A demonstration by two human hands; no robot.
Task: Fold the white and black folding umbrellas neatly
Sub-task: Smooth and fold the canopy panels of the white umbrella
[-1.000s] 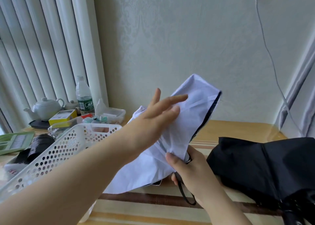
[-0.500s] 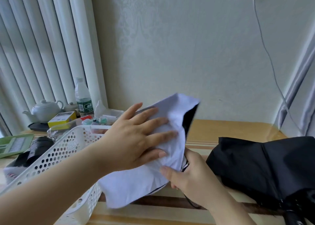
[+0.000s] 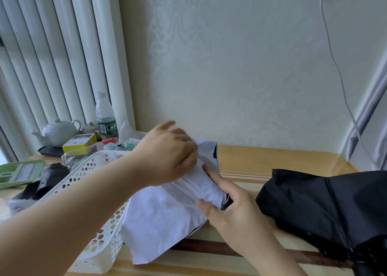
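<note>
1. Near the front edge of the striped tabletop (image 3: 240, 261), a person's right hand (image 3: 232, 213) grips the bunched middle of the white umbrella (image 3: 165, 215), thumb on top of the cloth and forefinger lying straight along the fold.
2. Just beyond it, the left hand (image 3: 167, 156) pinches the cloth's upper pleats, its fingers (image 3: 186, 148) curled together over the fabric.
3. The canopy looks thin, soft and light, and likely slippery; its loose lower flap droops over the rim of the white basket (image 3: 98, 229), so it probably needs pleat-by-pleat gathering against the stiffer core under the right hand, the surest place to hold.
4. At right, the black umbrella (image 3: 322, 208) lies slumped on the tabletop, close to the right hand but not touching it, its cloth unfolded and waiting.
5. Working room appears tight: the basket crowds the left side, the black umbrella the right, leaving open wood only between them and the wall.
6. Farther back at left stand a teapot (image 3: 58, 131), a yellow box (image 3: 79, 143) and a water bottle (image 3: 105, 116); a sweeping flap could knock them.
</note>
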